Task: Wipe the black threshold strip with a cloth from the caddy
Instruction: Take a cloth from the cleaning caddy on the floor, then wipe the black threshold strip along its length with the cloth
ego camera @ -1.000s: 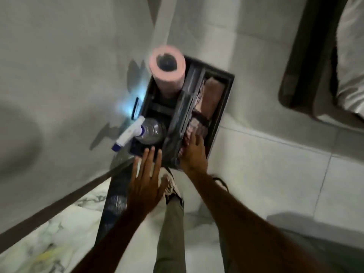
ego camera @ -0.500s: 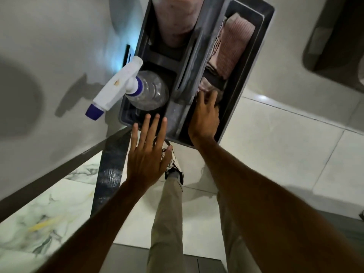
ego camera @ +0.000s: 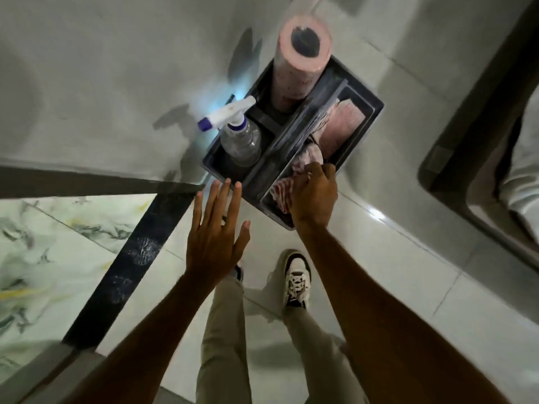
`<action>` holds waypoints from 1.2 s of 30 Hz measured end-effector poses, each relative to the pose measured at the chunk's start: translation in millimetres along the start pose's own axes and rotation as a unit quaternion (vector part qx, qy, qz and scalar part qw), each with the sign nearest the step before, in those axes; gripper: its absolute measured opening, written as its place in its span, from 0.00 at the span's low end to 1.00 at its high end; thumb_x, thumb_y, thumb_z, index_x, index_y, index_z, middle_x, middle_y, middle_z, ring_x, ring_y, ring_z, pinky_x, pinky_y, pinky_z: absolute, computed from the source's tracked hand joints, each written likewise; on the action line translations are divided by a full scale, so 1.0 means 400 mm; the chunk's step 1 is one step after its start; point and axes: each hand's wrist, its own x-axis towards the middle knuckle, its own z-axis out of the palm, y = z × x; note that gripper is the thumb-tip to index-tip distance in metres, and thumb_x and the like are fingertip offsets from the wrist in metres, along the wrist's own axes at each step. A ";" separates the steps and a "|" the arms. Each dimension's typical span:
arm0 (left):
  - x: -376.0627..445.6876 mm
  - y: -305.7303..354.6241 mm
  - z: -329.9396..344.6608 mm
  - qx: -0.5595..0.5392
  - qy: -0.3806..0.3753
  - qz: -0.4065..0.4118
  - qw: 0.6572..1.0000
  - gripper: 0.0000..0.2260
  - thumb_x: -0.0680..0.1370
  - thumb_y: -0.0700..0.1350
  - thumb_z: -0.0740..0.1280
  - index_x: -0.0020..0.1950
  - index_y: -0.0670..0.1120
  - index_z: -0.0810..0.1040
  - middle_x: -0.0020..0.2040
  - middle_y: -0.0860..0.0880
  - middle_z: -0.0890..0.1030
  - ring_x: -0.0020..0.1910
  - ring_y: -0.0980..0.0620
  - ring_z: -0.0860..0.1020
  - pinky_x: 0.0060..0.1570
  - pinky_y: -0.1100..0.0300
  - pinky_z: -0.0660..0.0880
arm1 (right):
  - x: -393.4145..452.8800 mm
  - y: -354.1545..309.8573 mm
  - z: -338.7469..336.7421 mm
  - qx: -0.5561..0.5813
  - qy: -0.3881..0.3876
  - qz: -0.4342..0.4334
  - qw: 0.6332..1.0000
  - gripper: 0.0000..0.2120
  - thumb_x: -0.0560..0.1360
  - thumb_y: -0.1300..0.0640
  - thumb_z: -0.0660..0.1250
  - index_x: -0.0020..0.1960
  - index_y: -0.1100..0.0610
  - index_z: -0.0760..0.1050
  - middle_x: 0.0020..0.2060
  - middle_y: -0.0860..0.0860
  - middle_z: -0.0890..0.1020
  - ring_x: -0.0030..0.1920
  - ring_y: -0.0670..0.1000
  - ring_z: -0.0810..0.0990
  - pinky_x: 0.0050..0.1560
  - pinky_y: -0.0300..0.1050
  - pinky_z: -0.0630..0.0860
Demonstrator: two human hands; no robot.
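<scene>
A dark grey caddy (ego camera: 368, 127) stands on the pale floor tiles against the wall. Its right compartment holds pink and white striped cloths (ego camera: 282, 191). My right hand (ego camera: 314, 196) is down in that compartment with its fingers closed on a striped cloth. My left hand (ego camera: 216, 228) hovers flat with fingers spread, just short of the caddy's near corner, holding nothing. The black threshold strip (ego camera: 128, 266) runs diagonally across the floor to the left of my left hand, with dusty shoe prints on it.
In the caddy's left side stand a clear spray bottle (ego camera: 239, 135) with a white and blue trigger and a pink paper roll (ego camera: 300, 59). My white shoe (ego camera: 296, 279) is below. Marble floor (ego camera: 43, 243) lies beyond the strip; dark furniture (ego camera: 455, 158) stands right.
The view has pulled back from the caddy and swung, so the strip and my shoe show more. My right hand has curled from flat fingers to a grasp on the striped cloth.
</scene>
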 end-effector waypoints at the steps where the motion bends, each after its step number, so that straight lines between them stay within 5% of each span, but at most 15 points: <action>1: -0.024 0.015 -0.021 -0.002 0.003 -0.020 1.000 0.30 0.87 0.55 0.57 0.86 0.39 0.65 0.85 0.35 0.65 0.86 0.34 0.62 0.85 0.34 0.56 | -0.021 -0.003 -0.034 0.028 0.002 -0.003 1.000 0.17 0.85 0.56 0.68 0.71 0.63 0.77 0.68 0.59 0.78 0.65 0.59 0.80 0.68 0.58 0.83; 5: -0.153 0.059 -0.112 -0.019 0.033 -0.091 0.995 0.31 0.86 0.56 0.56 0.85 0.38 0.66 0.85 0.35 0.66 0.85 0.34 0.64 0.85 0.34 0.56 | -0.165 -0.025 -0.150 0.105 -0.004 -0.057 0.993 0.10 0.83 0.62 0.70 0.63 0.64 0.82 0.60 0.56 0.80 0.58 0.57 0.84 0.60 0.52 0.87; 8: -0.252 0.043 -0.146 -0.040 0.049 -0.128 0.990 0.31 0.86 0.56 0.56 0.86 0.39 0.64 0.86 0.36 0.65 0.86 0.36 0.62 0.85 0.36 0.55 | -0.306 -0.042 -0.162 0.130 -0.021 -0.116 0.984 0.10 0.81 0.65 0.73 0.62 0.62 0.83 0.57 0.49 0.79 0.51 0.49 0.84 0.50 0.27 0.82; 10: -0.329 0.007 -0.151 -0.048 0.054 -0.161 0.984 0.31 0.87 0.55 0.56 0.86 0.40 0.63 0.86 0.36 0.65 0.86 0.34 0.62 0.85 0.34 0.57 | -0.412 -0.061 -0.129 0.144 -0.056 -0.130 0.979 0.11 0.80 0.65 0.73 0.63 0.61 0.82 0.58 0.47 0.78 0.51 0.40 0.81 0.50 0.19 0.77; 14: -0.509 -0.102 -0.137 -0.048 0.042 -0.228 0.972 0.31 0.87 0.55 0.55 0.87 0.39 0.61 0.86 0.34 0.64 0.86 0.33 0.62 0.84 0.31 0.59 | -0.594 -0.110 0.009 0.144 -0.120 -0.183 0.965 0.11 0.81 0.63 0.73 0.63 0.61 0.82 0.59 0.46 0.78 0.52 0.41 0.82 0.52 0.20 0.77; 18: -0.725 -0.220 -0.108 -0.039 0.024 -0.312 0.949 0.32 0.89 0.57 0.52 0.88 0.40 0.59 0.87 0.35 0.62 0.87 0.34 0.60 0.86 0.34 0.55 | -0.739 -0.169 0.186 0.098 -0.177 -0.257 0.945 0.10 0.82 0.65 0.72 0.62 0.63 0.83 0.59 0.57 0.82 0.55 0.51 0.84 0.53 0.23 0.79; 21: -0.854 -0.292 -0.046 -0.054 0.017 -0.366 0.929 0.32 0.88 0.57 0.51 0.88 0.40 0.59 0.87 0.35 0.62 0.87 0.35 0.59 0.86 0.34 0.54 | -0.791 -0.188 0.329 0.061 -0.211 -0.304 0.927 0.10 0.82 0.65 0.71 0.63 0.64 0.83 0.60 0.60 0.83 0.57 0.56 0.85 0.59 0.44 0.86; 23: -0.917 -0.328 0.029 -0.061 -0.006 -0.387 0.920 0.32 0.88 0.57 0.52 0.88 0.41 0.58 0.87 0.35 0.61 0.87 0.35 0.58 0.86 0.33 0.53 | -0.796 -0.175 0.440 0.036 -0.222 -0.320 0.920 0.10 0.82 0.66 0.71 0.62 0.65 0.83 0.60 0.60 0.83 0.57 0.56 0.84 0.60 0.50 0.86; 28: -0.958 -0.403 0.293 -0.065 -0.021 -0.411 0.909 0.33 0.87 0.59 0.49 0.88 0.41 0.59 0.86 0.35 0.63 0.87 0.35 0.60 0.85 0.33 0.57 | -0.726 -0.093 0.730 -0.026 -0.222 -0.357 0.907 0.10 0.82 0.65 0.70 0.62 0.64 0.83 0.59 0.60 0.82 0.53 0.46 0.75 0.52 0.16 0.69; 32: -0.924 -0.481 0.593 -0.060 0.006 -0.416 0.907 0.32 0.87 0.59 0.52 0.87 0.42 0.62 0.85 0.36 0.66 0.85 0.35 0.64 0.84 0.33 0.60 | -0.621 0.009 1.009 -0.044 -0.276 -0.346 0.896 0.10 0.85 0.62 0.67 0.64 0.64 0.80 0.59 0.50 0.80 0.52 0.37 0.75 0.46 0.17 0.70; 36: -0.864 -0.609 0.937 -0.048 -0.010 -0.388 0.920 0.33 0.87 0.61 0.53 0.88 0.43 0.60 0.87 0.37 0.63 0.86 0.36 0.61 0.86 0.36 0.54 | -0.486 0.099 1.296 -0.044 -0.281 -0.334 0.899 0.10 0.87 0.58 0.62 0.65 0.59 0.77 0.56 0.46 0.82 0.50 0.39 0.80 0.48 0.30 0.77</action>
